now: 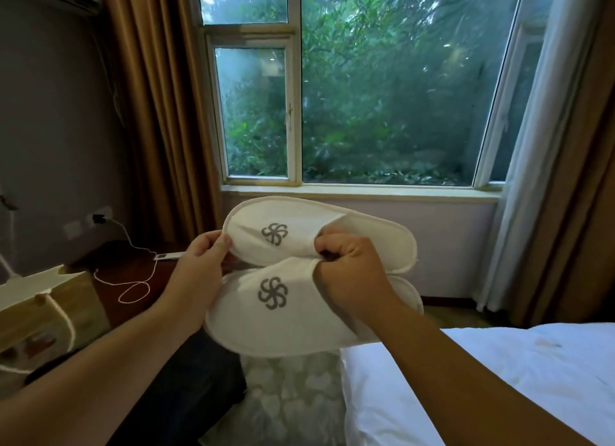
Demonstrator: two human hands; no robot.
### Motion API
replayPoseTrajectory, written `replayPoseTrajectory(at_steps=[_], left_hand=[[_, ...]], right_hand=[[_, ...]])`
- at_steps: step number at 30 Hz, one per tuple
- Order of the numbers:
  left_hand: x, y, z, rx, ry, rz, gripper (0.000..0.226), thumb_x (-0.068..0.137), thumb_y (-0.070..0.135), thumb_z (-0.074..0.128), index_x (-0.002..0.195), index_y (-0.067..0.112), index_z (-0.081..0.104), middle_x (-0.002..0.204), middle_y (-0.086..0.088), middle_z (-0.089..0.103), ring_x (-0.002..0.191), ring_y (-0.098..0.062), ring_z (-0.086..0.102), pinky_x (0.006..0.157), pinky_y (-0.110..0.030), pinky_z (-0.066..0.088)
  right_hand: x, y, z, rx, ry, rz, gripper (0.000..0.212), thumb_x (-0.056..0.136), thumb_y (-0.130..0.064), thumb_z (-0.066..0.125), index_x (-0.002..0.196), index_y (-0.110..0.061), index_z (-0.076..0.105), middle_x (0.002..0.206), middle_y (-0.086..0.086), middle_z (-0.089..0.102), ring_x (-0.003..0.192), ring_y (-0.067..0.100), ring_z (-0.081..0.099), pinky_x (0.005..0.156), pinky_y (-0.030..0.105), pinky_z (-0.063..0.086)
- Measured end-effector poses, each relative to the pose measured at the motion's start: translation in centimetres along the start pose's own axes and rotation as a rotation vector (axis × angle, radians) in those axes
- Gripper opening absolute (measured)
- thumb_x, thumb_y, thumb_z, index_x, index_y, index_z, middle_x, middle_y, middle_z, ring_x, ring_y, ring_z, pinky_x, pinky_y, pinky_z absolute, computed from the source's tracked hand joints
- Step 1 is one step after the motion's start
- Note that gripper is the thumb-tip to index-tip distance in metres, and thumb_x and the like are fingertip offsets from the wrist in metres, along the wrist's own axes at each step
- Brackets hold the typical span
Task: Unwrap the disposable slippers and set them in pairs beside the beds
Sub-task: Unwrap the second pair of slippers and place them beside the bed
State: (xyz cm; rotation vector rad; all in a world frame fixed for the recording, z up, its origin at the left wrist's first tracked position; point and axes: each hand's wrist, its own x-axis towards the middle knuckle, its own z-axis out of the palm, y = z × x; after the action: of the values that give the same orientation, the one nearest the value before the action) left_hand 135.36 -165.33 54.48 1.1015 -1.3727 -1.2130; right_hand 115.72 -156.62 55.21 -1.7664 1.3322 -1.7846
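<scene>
Two white disposable slippers with grey pinwheel logos are held up side by side in front of the window, toes to the left. The upper slipper (276, 222) lies just above the lower slipper (286, 326). My left hand (203, 256) pinches the toe end of the upper slipper between thumb and fingers. My right hand (346, 266) is curled, its fingers hooked into the openings of both slippers' uppers. No wrapper shows on them.
A white bed (492, 379) fills the lower right. A dark wooden nightstand (129, 279) with a white cable stands at left, beside a paper bag (43, 312) with rope handles. Patterned floor (293, 395) runs between them. Curtains flank the window (382, 89).
</scene>
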Motion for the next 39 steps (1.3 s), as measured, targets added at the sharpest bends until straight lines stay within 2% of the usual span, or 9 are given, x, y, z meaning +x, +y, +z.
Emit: replayPoseTrajectory(at_steps=[6, 10, 15, 20, 22, 24, 29, 33, 39], left_hand=[[10.3, 0.6, 3.5, -0.007, 0.069, 0.015, 0.015, 0.100, 0.041, 0.053, 0.103, 0.036, 0.066, 0.109, -0.005, 0.070, 0.100, -0.026, 0.068, 0.072, -0.040, 0.054], [16.5, 0.2, 7.4, -0.035, 0.042, 0.008, 0.014, 0.099, 0.040, 0.055, 0.101, 0.036, 0.068, 0.105, -0.006, 0.072, 0.096, -0.026, 0.070, 0.080, -0.046, 0.057], [25.2, -0.6, 13.5, -0.074, -0.043, 0.007, 0.014, 0.095, 0.041, 0.059, 0.096, 0.037, 0.073, 0.083, 0.002, 0.077, 0.069, -0.014, 0.075, 0.051, -0.031, 0.057], [35.2, -2.7, 20.8, -0.092, -0.169, -0.023, 0.018, 0.095, 0.043, 0.058, 0.087, 0.041, 0.075, 0.083, 0.001, 0.078, 0.071, -0.021, 0.077, 0.054, -0.036, 0.059], [39.5, -4.0, 24.1, -0.087, -0.224, -0.027, 0.018, 0.096, 0.045, 0.058, 0.087, 0.045, 0.074, 0.086, 0.003, 0.078, 0.076, -0.021, 0.077, 0.060, -0.041, 0.060], [43.6, -5.3, 27.8, -0.064, -0.285, -0.035, 0.017, 0.096, 0.045, 0.059, 0.088, 0.048, 0.074, 0.088, 0.004, 0.079, 0.080, -0.021, 0.077, 0.067, -0.044, 0.060], [52.5, -6.6, 37.7, -0.003, -0.444, -0.069, 0.013, 0.098, 0.044, 0.057, 0.098, 0.042, 0.070, 0.088, 0.005, 0.079, 0.078, -0.019, 0.078, 0.063, -0.041, 0.060], [58.1, -6.5, 45.8, 0.100, -0.498, 0.007, 0.019, 0.101, 0.046, 0.051, 0.100, 0.037, 0.067, 0.080, 0.008, 0.077, 0.070, -0.015, 0.076, 0.053, -0.031, 0.057], [65.2, -6.6, 56.7, 0.293, -0.564, 0.128, 0.033, 0.104, 0.040, 0.044, 0.090, 0.021, 0.066, 0.083, -0.001, 0.075, 0.078, -0.020, 0.070, 0.069, -0.034, 0.050]], right_hand=[[9.3, 6.0, -1.2, -0.007, -0.043, -0.021, 0.010, 0.066, 0.008, 0.070, 0.064, 0.000, 0.066, 0.062, -0.017, 0.052, 0.059, -0.006, 0.048, 0.061, 0.009, 0.044], [13.7, 9.4, -3.7, -0.038, -0.083, -0.021, 0.035, 0.066, 0.014, 0.067, 0.059, -0.020, 0.060, 0.060, -0.018, 0.052, 0.060, -0.005, 0.047, 0.063, 0.009, 0.041], [18.9, 14.8, -7.5, -0.140, -0.064, -0.029, 0.017, 0.064, 0.008, 0.069, 0.061, -0.007, 0.060, 0.066, -0.013, 0.047, 0.063, -0.001, 0.043, 0.062, 0.012, 0.037], [25.1, 22.6, -11.5, -0.256, -0.046, 0.016, 0.026, 0.069, 0.009, 0.071, 0.066, -0.017, 0.067, 0.068, -0.018, 0.058, 0.066, -0.004, 0.051, 0.065, 0.011, 0.044], [27.8, 26.0, -13.1, -0.333, -0.009, 0.008, 0.012, 0.069, 0.004, 0.072, 0.069, -0.007, 0.068, 0.072, -0.006, 0.061, 0.067, 0.000, 0.051, 0.066, 0.020, 0.048], [30.4, 29.3, -14.8, -0.393, 0.070, 0.010, 0.011, 0.066, -0.001, 0.070, 0.064, 0.001, 0.060, 0.069, 0.006, 0.056, 0.064, 0.005, 0.045, 0.061, 0.027, 0.046], [36.3, 36.2, -19.6, -0.493, 0.212, 0.014, 0.021, 0.060, -0.014, 0.062, 0.055, -0.006, 0.044, 0.063, -0.005, 0.041, 0.059, 0.005, 0.035, 0.055, 0.025, 0.033], [39.9, 40.6, -24.3, -0.589, 0.317, -0.004, 0.041, 0.061, 0.006, 0.067, 0.056, -0.022, 0.038, 0.060, -0.012, 0.037, 0.056, -0.001, 0.034, 0.053, 0.022, 0.030], [45.6, 47.6, -30.7, -0.648, 0.459, -0.021, 0.032, 0.060, 0.015, 0.064, 0.053, -0.006, 0.042, 0.056, 0.007, 0.041, 0.057, 0.005, 0.034, 0.052, 0.032, 0.033]])
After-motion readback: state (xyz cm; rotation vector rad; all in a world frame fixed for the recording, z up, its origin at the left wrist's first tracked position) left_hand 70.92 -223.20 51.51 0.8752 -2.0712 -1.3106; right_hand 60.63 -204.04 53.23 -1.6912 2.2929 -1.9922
